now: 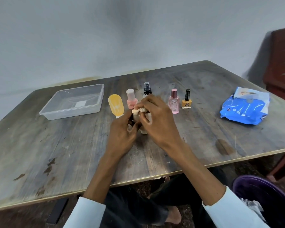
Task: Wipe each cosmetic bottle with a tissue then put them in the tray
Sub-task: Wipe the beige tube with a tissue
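two hands are seen together over the middle of the wooden table [196, 102]. a small pale bottle [144, 130] is gripped by the left hand [122, 137], whose fingers are curled round its lower part; only the bottle's bottom end shows between the hands, just above the tabletop. a crumpled tissue [139, 111] is pinched by the right hand [156, 119] and pressed against the bottle's upper part, with the fingers bent over it.

five more bottles are stood in a row behind the hands: a yellow bottle [116, 105] standing on its cap at the left, a pink bottle with a white cap [131, 99], a clear spray bottle with a black pump [147, 89] partly hidden by the right hand, a pink bottle with a rose cap [174, 102], and an amber nail polish bottle with a black cap [186, 100]. a clear plastic tray [69, 112] is placed at the left of the row, just beside the yellow bottle. a blue tissue pack [244, 109] is laid well apart at the right of the table. a purple bin [270, 195] with crumpled paper inside is seen below the table's edge at the lower right.
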